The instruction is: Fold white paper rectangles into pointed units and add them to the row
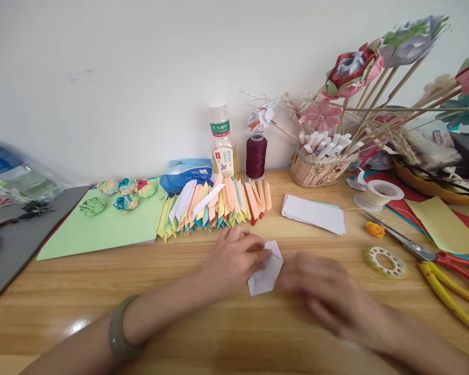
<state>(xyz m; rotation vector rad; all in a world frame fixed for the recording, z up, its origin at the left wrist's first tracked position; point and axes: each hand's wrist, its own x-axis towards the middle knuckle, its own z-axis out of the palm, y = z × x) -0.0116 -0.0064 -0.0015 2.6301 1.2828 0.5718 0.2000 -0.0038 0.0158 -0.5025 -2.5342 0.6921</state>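
Note:
A small sheet of white paper (269,272) with folded corners and slanted edges lies low over the wooden table in front of me. My left hand (238,253) holds its left side, fingers curled and the ring finger resting on the paper. Close by the paper's right edge, my right hand (320,289) is smeared by motion. Whether it touches the paper I cannot make out. Behind my left hand stands a dense row of folded paper strips (214,203) in peach, yellow, teal and white. A stack of white paper slips (313,213) lies to the right of that row.
Crumpled paper flowers (125,203) sit on green sheets (113,234) at left. A bottle (222,143), maroon thread spool (256,156) and marker basket (316,165) line the wall. At right lie scissors (414,247), a tape roll (385,262) and yellow-handled pliers (449,294).

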